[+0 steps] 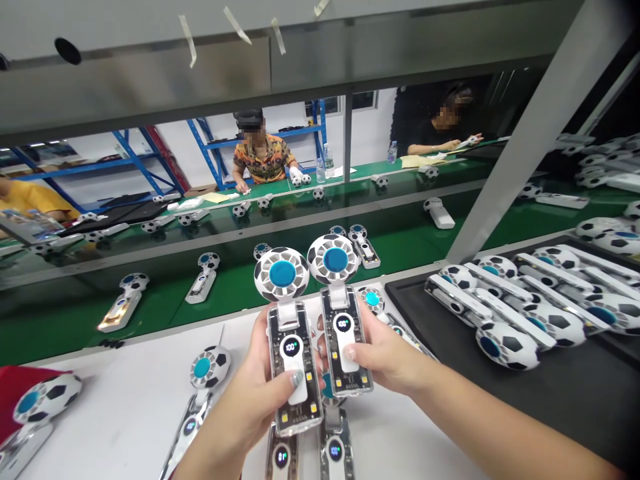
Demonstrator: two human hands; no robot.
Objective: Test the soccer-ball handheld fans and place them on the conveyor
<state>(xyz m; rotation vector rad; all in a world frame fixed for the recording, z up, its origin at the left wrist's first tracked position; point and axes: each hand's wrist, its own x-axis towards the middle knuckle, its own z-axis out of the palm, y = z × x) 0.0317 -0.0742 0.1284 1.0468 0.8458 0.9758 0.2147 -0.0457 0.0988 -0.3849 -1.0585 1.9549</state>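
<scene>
My left hand (263,383) grips a handheld fan (291,347) with a football-patterned head, a blue centre and a clear body showing circuitry. Its thumb presses on the white panel below a lit round display. A second, matching handheld fan (344,323) is in my right hand (385,353), the thumb likewise on its white panel. Both fans are held upright side by side, heads touching or nearly so, displays lit and facing me. Beneath them on the white table, two more fans (335,450) lie partly hidden, their displays lit too.
Several fans lie in a black tray (400,300) at right. Others rest on the white table (135,400), near a red item (15,380) at left. Beyond runs a green conveyor belt (160,303) carrying fans. A slanted metal post (515,140) stands right; co-workers sit across.
</scene>
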